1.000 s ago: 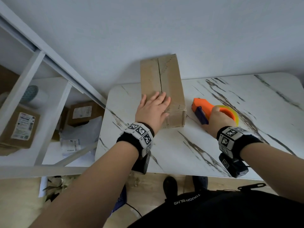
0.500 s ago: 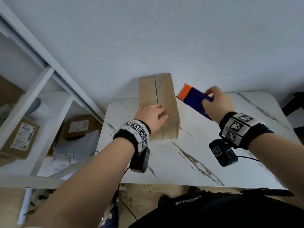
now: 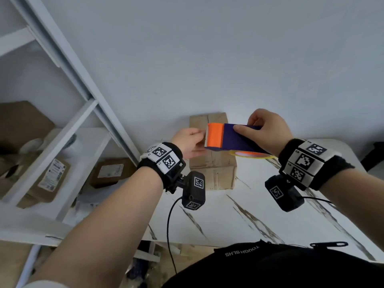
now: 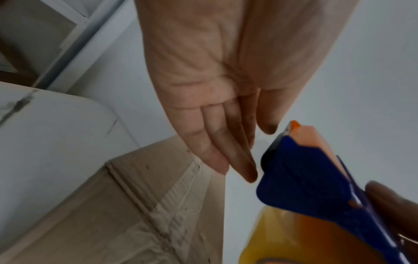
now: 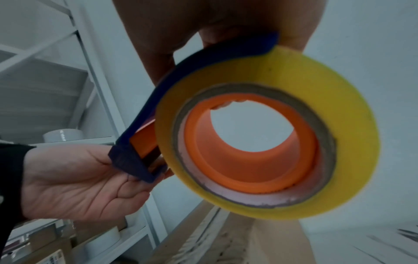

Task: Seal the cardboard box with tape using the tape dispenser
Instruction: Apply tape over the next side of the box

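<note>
A brown cardboard box [image 3: 216,171] lies on the marble table [image 3: 270,215], flaps down, with its centre seam showing [image 4: 135,205]. My right hand [image 3: 264,132] grips the blue and orange tape dispenser [image 3: 216,138] in the air above the box. The yellow tape roll [image 5: 339,107] hangs under it. My left hand [image 3: 193,140] is raised at the dispenser's orange toothed end. Its fingers [image 4: 248,153] are straight, their tips beside the blue nose [image 4: 305,178]. Whether they hold the tape end is hidden.
A white shelf frame [image 3: 72,142] stands left of the table, with labelled parcels [image 3: 49,179] and a tape roll [image 5: 61,135] on it. A white wall rises right behind the box. Bare tabletop stretches right of and in front of the box.
My right hand lifted the dispenser off the table and carried it over the box. My left hand left the box top and rose to the dispenser's front end.
</note>
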A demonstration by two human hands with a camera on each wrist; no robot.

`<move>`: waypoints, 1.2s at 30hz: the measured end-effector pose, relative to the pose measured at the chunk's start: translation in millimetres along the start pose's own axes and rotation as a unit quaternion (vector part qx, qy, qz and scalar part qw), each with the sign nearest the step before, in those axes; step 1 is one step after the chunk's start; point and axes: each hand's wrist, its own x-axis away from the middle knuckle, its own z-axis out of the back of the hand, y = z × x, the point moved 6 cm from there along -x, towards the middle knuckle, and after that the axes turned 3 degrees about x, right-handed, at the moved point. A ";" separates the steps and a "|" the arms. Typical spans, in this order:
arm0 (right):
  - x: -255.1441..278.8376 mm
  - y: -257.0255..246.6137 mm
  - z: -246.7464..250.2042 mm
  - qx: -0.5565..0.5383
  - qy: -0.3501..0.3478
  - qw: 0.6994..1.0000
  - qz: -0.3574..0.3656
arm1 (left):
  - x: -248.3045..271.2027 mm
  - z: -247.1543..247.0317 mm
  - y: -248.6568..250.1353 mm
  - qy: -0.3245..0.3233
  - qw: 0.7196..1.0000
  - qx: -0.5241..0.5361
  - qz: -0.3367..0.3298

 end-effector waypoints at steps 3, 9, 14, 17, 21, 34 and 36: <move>1.9 -6.9 -4.5 -0.001 -0.016 1.000 0.017 | 0.7 8.3 -4.1 0.012 1.000 -0.004 0.001; 5.7 -18.3 -10.1 0.022 -0.031 0.999 0.025 | 2.9 21.3 -5.7 0.046 0.998 -0.044 -0.022; 11.0 -26.5 -12.9 0.099 -0.053 0.993 0.038 | -3.7 28.7 -13.8 0.058 0.995 -0.078 -0.029; 12.2 -27.6 -16.8 0.144 -0.082 0.985 0.046 | -5.9 33.1 -23.8 0.068 0.993 -0.096 -0.024; 14.2 -24.9 -24.1 0.193 -0.100 0.974 0.058 | -10.6 30.4 -40.6 0.067 0.993 -0.096 -0.006; 5.3 9.8 -3.9 0.297 -0.121 0.947 0.024 | -21.3 81.3 -77.9 0.132 0.988 -0.079 0.016; 2.4 10.7 -4.1 0.308 -0.119 0.944 0.023 | -22.1 81.9 -78.8 0.126 0.988 -0.085 0.022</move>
